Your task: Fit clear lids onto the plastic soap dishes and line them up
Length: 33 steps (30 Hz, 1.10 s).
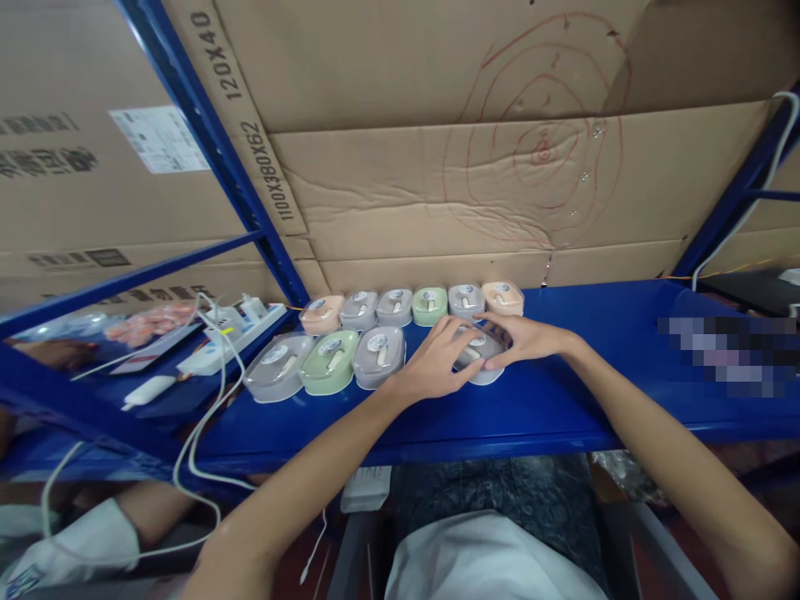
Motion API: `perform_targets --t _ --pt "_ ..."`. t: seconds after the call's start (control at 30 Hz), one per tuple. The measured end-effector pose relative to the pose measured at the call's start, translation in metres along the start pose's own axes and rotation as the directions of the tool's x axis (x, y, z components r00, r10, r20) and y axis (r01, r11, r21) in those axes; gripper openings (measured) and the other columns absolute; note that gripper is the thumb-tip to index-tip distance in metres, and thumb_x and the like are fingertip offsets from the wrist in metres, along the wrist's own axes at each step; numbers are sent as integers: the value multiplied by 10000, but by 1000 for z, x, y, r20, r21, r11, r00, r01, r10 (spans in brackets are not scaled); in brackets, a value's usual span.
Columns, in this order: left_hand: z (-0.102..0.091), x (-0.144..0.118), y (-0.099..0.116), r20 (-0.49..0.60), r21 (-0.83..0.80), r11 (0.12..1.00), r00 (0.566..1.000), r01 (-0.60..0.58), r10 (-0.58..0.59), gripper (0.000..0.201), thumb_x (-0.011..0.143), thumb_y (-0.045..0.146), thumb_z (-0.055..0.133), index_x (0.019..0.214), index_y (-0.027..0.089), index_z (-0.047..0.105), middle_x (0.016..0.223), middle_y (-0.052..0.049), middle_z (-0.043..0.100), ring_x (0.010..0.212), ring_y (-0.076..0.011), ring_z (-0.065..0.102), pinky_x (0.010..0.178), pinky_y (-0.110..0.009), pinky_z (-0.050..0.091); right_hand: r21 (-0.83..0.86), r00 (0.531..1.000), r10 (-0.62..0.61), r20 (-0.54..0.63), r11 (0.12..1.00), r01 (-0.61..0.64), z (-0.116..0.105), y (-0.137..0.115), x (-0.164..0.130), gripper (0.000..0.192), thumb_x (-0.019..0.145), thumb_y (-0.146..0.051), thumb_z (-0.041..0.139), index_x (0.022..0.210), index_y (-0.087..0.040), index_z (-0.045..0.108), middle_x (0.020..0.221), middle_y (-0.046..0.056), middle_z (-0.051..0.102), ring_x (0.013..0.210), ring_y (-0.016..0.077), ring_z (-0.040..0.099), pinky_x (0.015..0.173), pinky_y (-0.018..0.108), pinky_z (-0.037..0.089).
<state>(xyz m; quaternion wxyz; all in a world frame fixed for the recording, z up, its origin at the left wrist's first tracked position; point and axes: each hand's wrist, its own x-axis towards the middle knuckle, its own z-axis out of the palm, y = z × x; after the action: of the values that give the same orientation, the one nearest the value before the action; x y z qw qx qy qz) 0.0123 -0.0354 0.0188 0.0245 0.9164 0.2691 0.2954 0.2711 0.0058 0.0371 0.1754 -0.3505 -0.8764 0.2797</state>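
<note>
A grey box with a clear lid (pixel 486 373) is between my two hands on the blue shelf (pixel 550 408). My left hand (pixel 437 360) curls its fingers over the lid from the left. From the right, my right hand (pixel 528 337) grips the lid's edge with thumb and fingers. To the left, in the front row, stand a grey lidded box (pixel 278 367), a green lidded box (pixel 329 362) and another grey lidded box (pixel 379 357). Each shows a round label and a small white piece under the lid.
Behind is a row of several similar boxes, including a peach one (pixel 503 297) at its right end. Cardboard (pixel 400 192) backs the shelf. At left are a blue post (pixel 231 150), white cables (pixel 218 400), a power strip (pixel 250 333) and another person's sleeve (pixel 87 537).
</note>
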Motion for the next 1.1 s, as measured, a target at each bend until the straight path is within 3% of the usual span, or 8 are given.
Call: perform_targets --t 0.1,0.2,0.33,0.43,0.67,0.8,0.9,1.1 --pt "-1 0 1 18 14 1000 1000 10 -10 350 1051 449 628 1313 218 614 1362 -129 616 1336 -323 546 1209 -543 474 127 998 34 55 991 -40 -4 5 0 901 771 -658 894 1491 -197 606 1178 104 752 959 254 717 855 413 633" --pt "-5 1 3 30 26 1000 1000 9 -10 312 1024 456 665 1220 219 611 1278 -113 633 1259 -317 578 1172 -533 500 300 989 56 140 949 -96 -7 11 0 700 841 -678 838 1299 -172 683 1016 67 744 816 193 709 746 363 630" --pt "-10 2 7 55 112 993 997 44 -51 358 979 533 710 1101 216 597 1144 -102 634 1166 -329 605 1102 -535 538 393 983 78 167 909 -139 -7 17 2 581 904 -713 762 1102 -168 711 975 58 747 773 155 708 701 315 625" --pt "-15 1 8 80 171 982 993 74 -88 353 993 497 676 1171 204 592 1185 -125 635 1209 -353 608 1096 -540 538 377 986 115 118 914 -152 -7 19 3 603 912 -757 720 1026 -164 707 980 75 756 739 149 700 644 303 620" --pt "-38 -20 8 161 189 979 982 71 -102 376 1009 304 558 1378 240 593 1368 -147 611 1320 -358 590 1114 -557 536 167 976 201 -83 968 -186 -9 22 2 620 882 -801 695 926 -182 702 830 68 738 638 178 666 542 319 538" --pt "-46 -32 6 175 238 971 981 36 -80 389 1023 271 552 1409 229 576 1452 -148 578 1366 -344 567 1130 -528 539 -95 947 132 -294 981 -167 -12 32 4 570 949 -757 616 778 -215 670 727 54 730 663 211 669 644 348 494" --pt "-47 -36 4 164 264 964 983 38 -84 380 1051 344 563 1410 222 581 1450 -150 589 1354 -353 579 1131 -543 543 -239 911 65 -408 955 -175 -16 42 4 517 971 -698 602 758 -230 659 779 72 760 734 246 697 690 357 469" --pt "-41 -37 2 120 287 957 991 29 -66 367 1058 336 541 1401 221 603 1422 -156 617 1345 -370 590 1115 -569 548 -314 850 107 -516 900 -304 -21 51 4 424 988 -603 561 842 -227 690 855 99 763 766 269 692 715 371 483"
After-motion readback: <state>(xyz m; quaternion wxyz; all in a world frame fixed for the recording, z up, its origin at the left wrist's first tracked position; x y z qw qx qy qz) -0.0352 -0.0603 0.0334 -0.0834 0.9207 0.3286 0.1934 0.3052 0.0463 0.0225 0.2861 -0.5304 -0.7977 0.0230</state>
